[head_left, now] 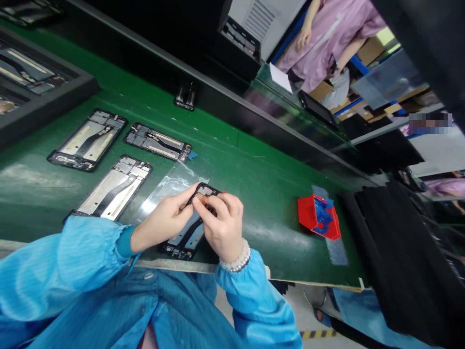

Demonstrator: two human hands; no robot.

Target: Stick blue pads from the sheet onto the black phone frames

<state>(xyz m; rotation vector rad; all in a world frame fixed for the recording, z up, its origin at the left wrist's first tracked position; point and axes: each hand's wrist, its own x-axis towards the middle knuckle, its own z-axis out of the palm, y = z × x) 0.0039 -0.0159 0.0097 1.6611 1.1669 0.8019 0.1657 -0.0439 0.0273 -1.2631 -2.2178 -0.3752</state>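
An opened phone frame [187, 237] with bare metal and a black ribbon cable lies near the bench's front edge, partly under my hands. My left hand [169, 215] grips its left edge near the top, thumb and fingers closed round it. Over the upper part of the frame, my right hand [221, 220] has its fingertips pinched together on the board area. Whether a small part sits between them is hidden. Beside my left hand lies a clear plastic sheet [156, 196], and another opened phone frame [112, 189] is partly behind my left sleeve.
More opened phone frames [89, 140] lie on the green bench [269, 208] at left. A black tray [82, 89] holds others. To the right stands a red bin [307, 213] with blue pieces. A dark shelf edge runs behind; a person in pink [327, 39] stands beyond.
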